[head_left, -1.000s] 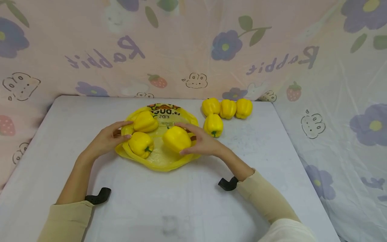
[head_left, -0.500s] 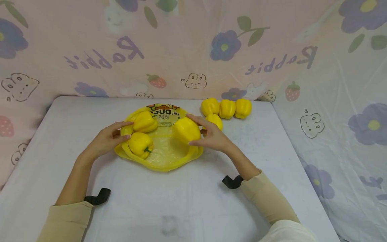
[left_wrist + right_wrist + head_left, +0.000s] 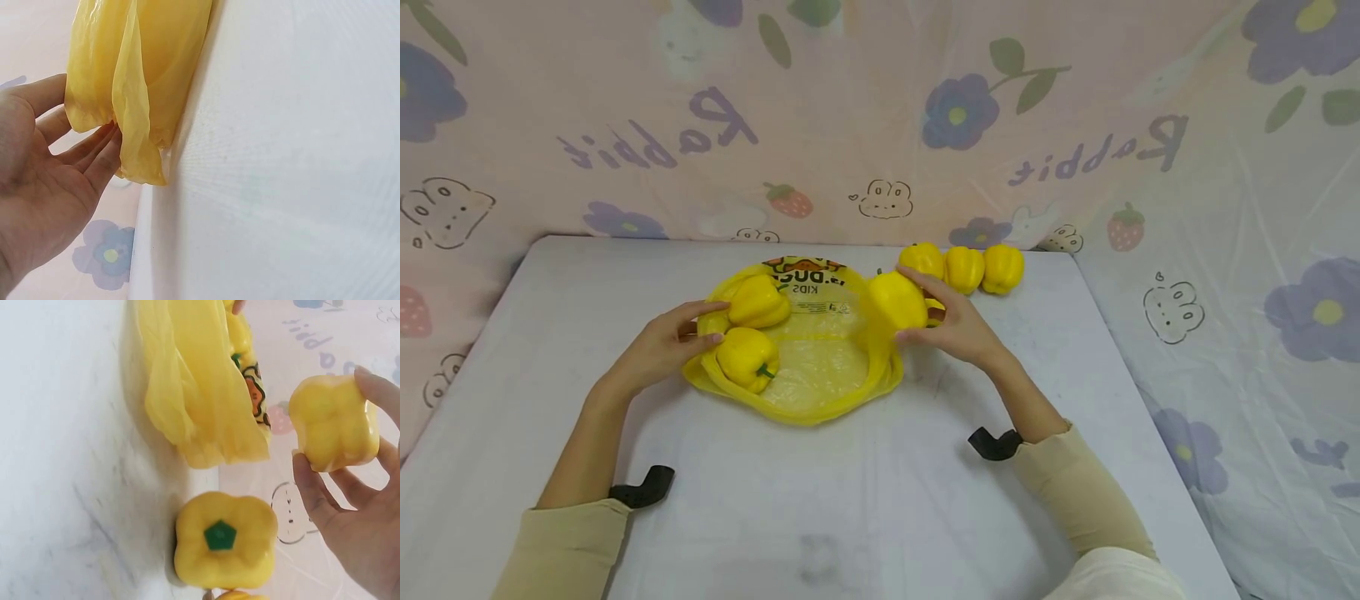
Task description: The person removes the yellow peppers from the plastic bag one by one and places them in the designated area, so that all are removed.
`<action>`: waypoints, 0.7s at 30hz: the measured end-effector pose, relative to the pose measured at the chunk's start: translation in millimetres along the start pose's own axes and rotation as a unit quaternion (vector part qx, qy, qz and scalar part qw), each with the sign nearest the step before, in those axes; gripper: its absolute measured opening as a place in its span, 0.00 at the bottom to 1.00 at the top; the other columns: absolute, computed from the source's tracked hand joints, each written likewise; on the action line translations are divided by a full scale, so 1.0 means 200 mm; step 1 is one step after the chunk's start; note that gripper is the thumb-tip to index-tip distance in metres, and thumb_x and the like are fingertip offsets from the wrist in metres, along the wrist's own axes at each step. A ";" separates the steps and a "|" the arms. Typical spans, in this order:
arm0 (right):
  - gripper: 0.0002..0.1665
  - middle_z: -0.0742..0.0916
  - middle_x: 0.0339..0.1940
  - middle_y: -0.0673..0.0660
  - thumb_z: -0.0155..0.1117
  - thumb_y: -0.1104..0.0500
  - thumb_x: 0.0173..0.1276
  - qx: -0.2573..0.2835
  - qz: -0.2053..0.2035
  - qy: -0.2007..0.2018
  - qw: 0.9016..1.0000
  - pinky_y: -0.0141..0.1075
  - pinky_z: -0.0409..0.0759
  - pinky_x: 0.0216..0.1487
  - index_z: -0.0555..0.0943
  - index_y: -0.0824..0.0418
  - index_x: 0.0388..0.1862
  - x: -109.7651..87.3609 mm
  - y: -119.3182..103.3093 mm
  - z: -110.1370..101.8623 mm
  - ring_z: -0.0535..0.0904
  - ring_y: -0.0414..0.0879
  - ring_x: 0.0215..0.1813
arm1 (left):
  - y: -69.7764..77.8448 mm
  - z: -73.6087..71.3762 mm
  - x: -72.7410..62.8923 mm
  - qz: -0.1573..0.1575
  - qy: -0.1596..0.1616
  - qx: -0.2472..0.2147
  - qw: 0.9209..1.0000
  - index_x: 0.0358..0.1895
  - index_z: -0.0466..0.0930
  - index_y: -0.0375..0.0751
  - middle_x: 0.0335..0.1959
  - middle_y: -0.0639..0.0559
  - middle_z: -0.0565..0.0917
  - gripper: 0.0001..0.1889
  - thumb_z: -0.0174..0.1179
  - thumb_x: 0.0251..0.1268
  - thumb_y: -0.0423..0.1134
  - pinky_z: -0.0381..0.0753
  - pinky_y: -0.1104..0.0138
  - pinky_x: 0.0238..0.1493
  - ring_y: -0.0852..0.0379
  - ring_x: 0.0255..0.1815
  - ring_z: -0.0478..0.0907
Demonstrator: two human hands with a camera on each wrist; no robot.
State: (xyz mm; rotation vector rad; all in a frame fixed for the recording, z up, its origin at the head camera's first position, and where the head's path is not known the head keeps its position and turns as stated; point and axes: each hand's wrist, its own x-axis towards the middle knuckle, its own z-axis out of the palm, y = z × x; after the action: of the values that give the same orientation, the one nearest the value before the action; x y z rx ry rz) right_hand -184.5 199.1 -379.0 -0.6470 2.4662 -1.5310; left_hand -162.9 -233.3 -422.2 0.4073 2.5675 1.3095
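A yellow bell pepper (image 3: 897, 302) is held between the thumb and fingers of my right hand (image 3: 958, 321), raised at the right rim of a yellow plastic bag (image 3: 820, 367). In the right wrist view this held pepper (image 3: 336, 422) is off the table and apart from the bag. My left hand (image 3: 662, 346) holds the bag's left edge; the left wrist view has its fingertips against the folded plastic (image 3: 134, 119). Two more yellow peppers, one at the back (image 3: 758, 302) and one in front (image 3: 747, 360), lie inside the bag's left part.
Several yellow peppers stand at the back right, among them a middle one (image 3: 964, 269) and a right one (image 3: 1003, 268). One pepper (image 3: 225, 540) with a green stem sits beside the bag, mostly hidden in the head view. The white table (image 3: 760, 517) meets a patterned curtain (image 3: 850, 125).
My right hand has lifted the pepper from over the bag's middle toward the right and back, to its right rim. My left hand and the two peppers in the bag stay put.
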 end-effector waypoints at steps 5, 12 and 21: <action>0.50 0.68 0.75 0.48 0.77 0.59 0.60 0.005 0.003 0.031 0.999 0.49 0.75 0.65 0.63 0.41 0.78 -0.03 0.02 -0.05 0.71 0.53 0.66 | 0.00 0.00 0.00 -0.009 -0.001 0.006 1.000 0.73 0.67 0.46 0.72 0.38 0.66 0.27 0.58 0.74 0.46 0.72 0.51 0.56 0.41 0.58 0.69; 0.49 0.68 0.76 0.49 0.77 0.59 0.60 0.002 0.007 0.063 0.998 0.44 0.77 0.63 0.64 0.43 0.77 -0.06 0.04 -0.11 0.72 0.53 0.64 | -0.01 0.00 0.00 -0.013 -0.002 -0.002 1.000 0.73 0.67 0.45 0.74 0.37 0.64 0.28 0.58 0.74 0.46 0.68 0.42 0.63 0.36 0.65 0.66; 0.48 0.68 0.76 0.48 0.76 0.60 0.61 0.004 0.020 0.101 0.995 0.32 0.79 0.57 0.65 0.41 0.77 -0.10 0.08 -0.19 0.73 0.51 0.61 | -0.01 0.01 0.00 -0.010 0.001 -0.007 1.000 0.73 0.67 0.45 0.73 0.37 0.64 0.28 0.58 0.74 0.46 0.67 0.42 0.63 0.37 0.65 0.65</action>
State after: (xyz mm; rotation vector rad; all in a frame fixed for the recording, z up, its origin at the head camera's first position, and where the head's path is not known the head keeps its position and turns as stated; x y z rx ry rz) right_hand -184.9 245.5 -377.8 -0.4577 2.5971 -1.6663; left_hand -162.6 -234.0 -424.9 0.3776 2.5564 1.3208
